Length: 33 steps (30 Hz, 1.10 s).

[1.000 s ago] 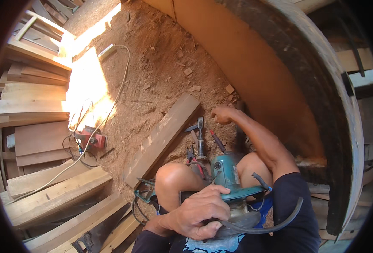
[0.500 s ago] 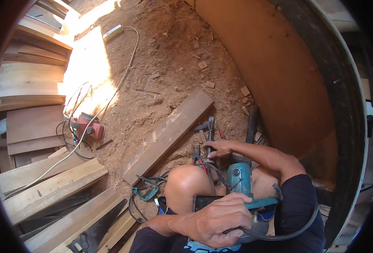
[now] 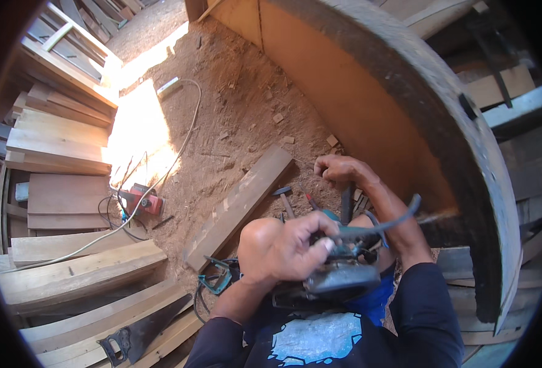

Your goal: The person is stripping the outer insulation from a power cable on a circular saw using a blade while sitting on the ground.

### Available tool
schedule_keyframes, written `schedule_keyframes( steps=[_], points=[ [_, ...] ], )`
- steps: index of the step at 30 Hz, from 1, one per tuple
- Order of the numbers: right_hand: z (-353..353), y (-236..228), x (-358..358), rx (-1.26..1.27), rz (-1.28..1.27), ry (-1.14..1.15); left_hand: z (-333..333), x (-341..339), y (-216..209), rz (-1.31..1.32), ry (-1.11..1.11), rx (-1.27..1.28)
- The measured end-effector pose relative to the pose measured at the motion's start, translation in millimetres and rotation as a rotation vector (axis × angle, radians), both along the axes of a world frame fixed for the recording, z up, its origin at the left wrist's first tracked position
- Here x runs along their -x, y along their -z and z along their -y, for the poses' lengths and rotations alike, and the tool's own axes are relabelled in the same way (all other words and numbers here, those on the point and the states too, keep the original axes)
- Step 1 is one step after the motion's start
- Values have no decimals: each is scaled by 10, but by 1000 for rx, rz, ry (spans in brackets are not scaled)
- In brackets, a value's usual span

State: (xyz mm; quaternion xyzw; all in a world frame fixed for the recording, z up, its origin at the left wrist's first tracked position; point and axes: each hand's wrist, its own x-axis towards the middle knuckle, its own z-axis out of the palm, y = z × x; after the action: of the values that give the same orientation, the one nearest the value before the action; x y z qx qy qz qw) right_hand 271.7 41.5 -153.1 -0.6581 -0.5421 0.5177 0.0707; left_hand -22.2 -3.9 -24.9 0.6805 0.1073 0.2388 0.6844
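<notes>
Below, one teal power tool (image 3: 338,270), two hands.

The left hand (image 3: 289,248) has moved up onto the teal power tool (image 3: 338,264); the right hand (image 3: 338,172) now grasps a dark handle (image 3: 347,205).

A woodworking yard: stacked planks (image 3: 56,144) on a sawdust-strewn dirt floor (image 3: 240,116), handsaw (image 3: 139,334), curved timber hull (image 3: 406,104).

Power tool (image 3: 338,270) near centre, on lap. Plank (image 3: 240,205) on ground just left. Hammer (image 3: 283,199) beside plank. Handsaw (image 3: 139,334) near left on boards (image 3: 75,276). Curved wall (image 3: 406,110) right.
</notes>
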Motion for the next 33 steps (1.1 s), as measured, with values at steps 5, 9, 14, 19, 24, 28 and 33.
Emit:
schedule_keyframes(
  steps=[5,9,14,19,24,28,33],
  points=[
    [900,-549,35,-410,-132,283,39,-129,281,84,23,339],
    [1707,-1065,411,-581,-93,611,-6,-158,358,94,29,275],
    [2510,-1025,529,-909,256,597,65,-234,370,117,40,325],
    [2995,-1445,950,-571,-73,837,32,-208,419,122,-40,360],
    [3398,-1313,1201,-584,-168,929,19,-292,459,154,-45,399],
    [3411,-1516,1446,-601,-661,900,-33,-314,506,152,-17,394],
    [3243,-1578,1576,-531,-558,663,-26,-335,506,185,-16,374]
  ],
)
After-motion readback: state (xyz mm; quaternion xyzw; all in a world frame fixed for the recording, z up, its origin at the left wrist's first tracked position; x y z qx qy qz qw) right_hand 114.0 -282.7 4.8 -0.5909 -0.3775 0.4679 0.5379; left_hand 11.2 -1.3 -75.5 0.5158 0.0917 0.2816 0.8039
